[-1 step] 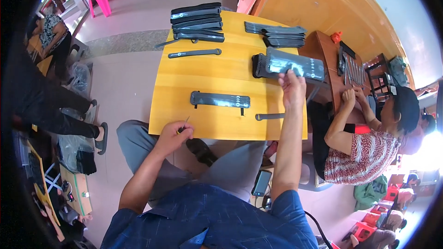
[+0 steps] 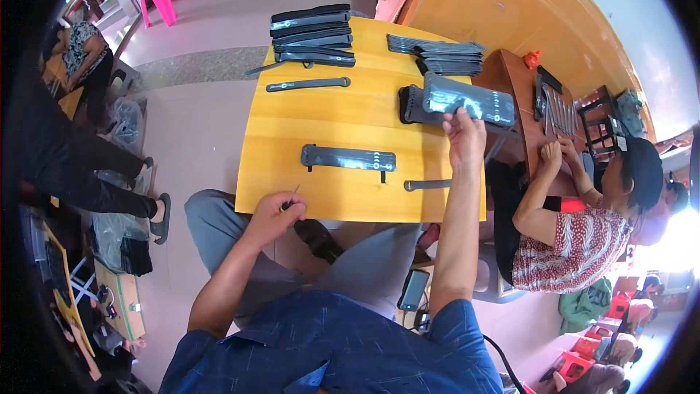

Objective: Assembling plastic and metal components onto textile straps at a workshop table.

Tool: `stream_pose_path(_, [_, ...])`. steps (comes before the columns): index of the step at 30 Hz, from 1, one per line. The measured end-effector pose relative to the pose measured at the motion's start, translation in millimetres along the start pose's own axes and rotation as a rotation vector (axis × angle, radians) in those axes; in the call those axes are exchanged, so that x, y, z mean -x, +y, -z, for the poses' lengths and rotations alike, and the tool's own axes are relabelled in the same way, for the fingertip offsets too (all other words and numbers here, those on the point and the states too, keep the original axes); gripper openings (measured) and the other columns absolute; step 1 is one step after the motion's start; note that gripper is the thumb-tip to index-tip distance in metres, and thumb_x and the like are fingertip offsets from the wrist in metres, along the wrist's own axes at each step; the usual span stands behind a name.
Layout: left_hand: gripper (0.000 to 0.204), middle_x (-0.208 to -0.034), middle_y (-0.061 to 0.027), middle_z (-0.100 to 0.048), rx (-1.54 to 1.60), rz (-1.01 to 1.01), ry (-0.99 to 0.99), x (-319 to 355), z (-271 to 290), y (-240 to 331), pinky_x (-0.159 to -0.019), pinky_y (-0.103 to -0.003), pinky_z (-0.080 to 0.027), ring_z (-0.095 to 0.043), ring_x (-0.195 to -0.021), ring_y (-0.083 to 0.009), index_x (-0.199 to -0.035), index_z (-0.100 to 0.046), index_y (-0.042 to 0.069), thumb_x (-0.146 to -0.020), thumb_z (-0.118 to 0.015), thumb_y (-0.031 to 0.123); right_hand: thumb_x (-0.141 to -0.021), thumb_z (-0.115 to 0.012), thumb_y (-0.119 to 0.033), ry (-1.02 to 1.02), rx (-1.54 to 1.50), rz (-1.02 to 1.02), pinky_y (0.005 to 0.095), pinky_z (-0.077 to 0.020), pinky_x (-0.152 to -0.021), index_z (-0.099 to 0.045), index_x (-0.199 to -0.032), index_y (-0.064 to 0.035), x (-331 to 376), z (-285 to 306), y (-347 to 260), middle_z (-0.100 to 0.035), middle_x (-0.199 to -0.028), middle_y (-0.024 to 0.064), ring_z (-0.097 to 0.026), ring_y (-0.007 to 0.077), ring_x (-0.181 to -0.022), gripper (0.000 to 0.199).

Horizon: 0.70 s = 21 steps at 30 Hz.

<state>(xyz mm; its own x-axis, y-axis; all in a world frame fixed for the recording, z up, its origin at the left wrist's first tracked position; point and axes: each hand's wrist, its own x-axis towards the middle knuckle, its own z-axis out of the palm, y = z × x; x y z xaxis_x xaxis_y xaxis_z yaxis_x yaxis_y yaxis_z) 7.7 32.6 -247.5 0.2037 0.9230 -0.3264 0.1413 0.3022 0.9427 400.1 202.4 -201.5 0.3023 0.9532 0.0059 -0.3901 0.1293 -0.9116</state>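
Both pinched: my left hand [image 2: 273,217] a thin tool [image 2: 285,206], right hand [image 2: 465,140] a dark panel [image 2: 456,91] ahead, seemingly picking; lifting needed steadiness.

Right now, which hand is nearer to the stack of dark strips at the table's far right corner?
Right. The right hand is slightly short of the stack; the left hand is farther, at the near edge of the table.

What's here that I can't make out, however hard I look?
In the head view:
The handle of the thin pointed tool: mostly covered by the left hand.
The right end of the grey strap: behind the right forearm.
Part of the dark pieces: under the glossy panel.
Distant people: too small.
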Motion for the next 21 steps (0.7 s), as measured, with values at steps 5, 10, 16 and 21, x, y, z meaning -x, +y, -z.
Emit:
stream_pose_path(5, [0.019,-0.084,-0.0030,-0.071,-0.001,0.002,0.004,2.2,1.4,0.2,-0.078,-0.025,-0.051,-0.066,-0.082,-0.0099,-0.103,-0.071,-0.003,-0.098,-0.065,0.014,-0.100,-0.064,-0.009,0.087,-0.030,0.020,0.0246,-0.0583,-0.065,-0.063,-0.117,-0.0055,7.5,-11.0,-3.2,-0.071,-0.097,0.0038,-0.070,0.0135,-0.077,0.017])
stream_pose_path(10, [0.017,-0.085,-0.0040,-0.071,-0.003,-0.008,-0.006,3.7,-1.1,5.3,-0.076,-0.025,-0.052,-0.065,-0.082,-0.0098,-0.104,-0.071,-0.003,-0.098,-0.064,0.012,-0.101,-0.063,-0.009,0.025,-0.092,-0.050,0.0239,-0.0606,-0.065,-0.063,-0.115,-0.0057,45.8,0.9,13.1,-0.071,-0.095,0.0042,-0.070,0.0129,-0.077,0.015])
stream_pose_path(16, [0.020,-0.086,-0.0045,-0.071,-0.128,-0.105,0.041,4.5,-2.4,3.9,-0.077,-0.027,-0.053,-0.066,-0.082,-0.0109,-0.109,-0.070,-0.002,-0.092,-0.070,0.007,-0.100,-0.065,-0.010,-0.022,-0.120,-0.160,0.0250,-0.0605,-0.064,-0.061,-0.112,-0.0060,115.0,-14.7,40.8,-0.070,-0.089,0.0052,-0.070,0.0132,-0.074,0.013])
stream_pose_path(21, [0.035,-0.101,-0.0094,-0.072,-0.470,-0.633,0.320,13.7,-33.1,47.5,-0.080,-0.032,-0.057,-0.071,-0.085,-0.0228,-0.116,-0.070,0.004,-0.081,-0.076,0.003,-0.100,-0.065,-0.012,-0.058,-0.107,-0.219,0.0251,-0.0593,-0.066,-0.055,-0.119,-0.0057,163.4,-38.8,55.2,-0.069,-0.089,0.0054,-0.069,0.0129,-0.073,0.023])
